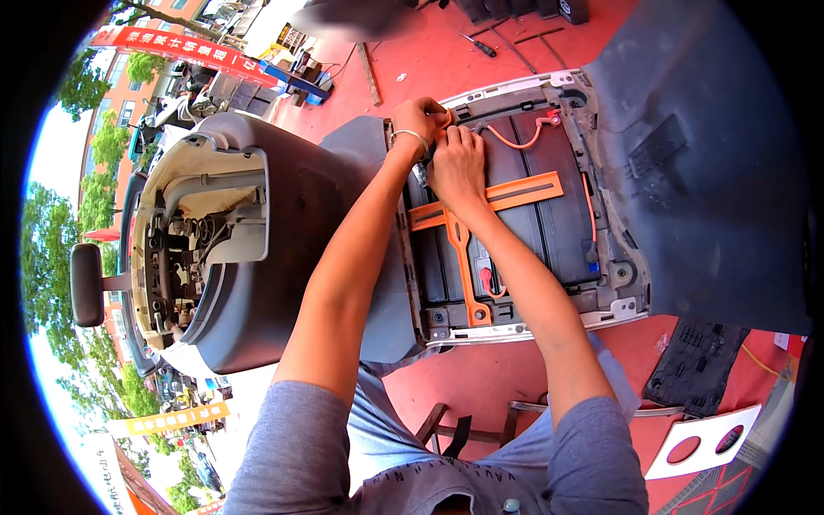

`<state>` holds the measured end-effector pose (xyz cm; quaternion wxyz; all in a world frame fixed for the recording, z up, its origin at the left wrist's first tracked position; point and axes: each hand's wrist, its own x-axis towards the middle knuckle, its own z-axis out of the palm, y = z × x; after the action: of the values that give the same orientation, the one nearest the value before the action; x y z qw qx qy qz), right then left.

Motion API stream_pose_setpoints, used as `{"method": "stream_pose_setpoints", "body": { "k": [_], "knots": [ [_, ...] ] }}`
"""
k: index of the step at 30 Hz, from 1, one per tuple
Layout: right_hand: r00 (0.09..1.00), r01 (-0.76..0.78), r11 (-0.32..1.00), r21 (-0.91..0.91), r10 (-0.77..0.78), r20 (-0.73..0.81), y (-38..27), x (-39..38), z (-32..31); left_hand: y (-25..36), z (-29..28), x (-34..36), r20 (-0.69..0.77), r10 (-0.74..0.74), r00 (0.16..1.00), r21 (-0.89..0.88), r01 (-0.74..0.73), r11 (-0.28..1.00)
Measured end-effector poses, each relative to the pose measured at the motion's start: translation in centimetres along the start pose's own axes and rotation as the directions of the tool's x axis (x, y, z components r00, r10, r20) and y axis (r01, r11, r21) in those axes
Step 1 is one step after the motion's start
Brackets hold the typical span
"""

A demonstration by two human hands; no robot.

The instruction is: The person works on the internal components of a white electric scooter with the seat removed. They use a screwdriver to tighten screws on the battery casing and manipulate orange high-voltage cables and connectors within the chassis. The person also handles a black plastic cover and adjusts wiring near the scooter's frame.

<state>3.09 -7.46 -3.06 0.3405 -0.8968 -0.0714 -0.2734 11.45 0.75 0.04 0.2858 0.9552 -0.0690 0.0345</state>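
Note:
At the upper left corner of an open battery bay (pixel 626 273), my left hand (pixel 416 120) is closed at a small orange piece (pixel 444 120), partly hidden by its fingers. My right hand (pixel 459 167) lies just beside it with curled fingers; what is under its fingertips is hidden. Dark battery blocks (pixel 532 245) fill the bay, crossed by orange straps (pixel 524 189), with red cables (pixel 539 131) on top. Both forearms reach over the bay.
A vehicle's dark front body (pixel 305 232) with exposed innards stands left; a wide dark panel (pixel 712 215) lies right. On the red floor (pixel 408 64) are tools, a black mat (pixel 691 365) and a white board with holes (pixel 704 442). A stool frame (pixel 438 421) stands below.

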Motion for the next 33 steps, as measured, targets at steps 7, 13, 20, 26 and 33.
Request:
{"method": "stream_pose_setpoints", "body": {
  "k": [7,13,20,26,33],
  "knots": [
    [1.0,-0.006,1.0,0.008,0.006,-0.004,0.0,0.0,-0.3,-0.3,0.3,0.2,-0.06,-0.056,0.997,0.192,0.067,0.979],
    [1.0,0.002,1.0,0.026,-0.001,-0.008,-0.1,0.0,-0.4,-0.5,-0.1,-0.7,-0.063,0.325,0.944,0.313,-0.29,0.904],
    [1.0,-0.008,1.0,0.014,0.008,-0.003,0.0,0.1,-0.3,-0.2,0.2,-0.4,-0.054,0.362,0.931,0.326,-0.326,0.887],
    [1.0,-0.018,1.0,0.008,0.018,-0.005,-0.4,0.0,-0.1,-0.8,-0.3,-0.1,0.018,0.364,0.931,0.281,-0.354,0.892],
    [1.0,0.003,1.0,0.009,-0.003,-0.026,0.0,0.2,-0.1,-0.2,0.2,-0.4,-0.086,0.234,0.968,0.218,-0.211,0.953]
  ]
}}
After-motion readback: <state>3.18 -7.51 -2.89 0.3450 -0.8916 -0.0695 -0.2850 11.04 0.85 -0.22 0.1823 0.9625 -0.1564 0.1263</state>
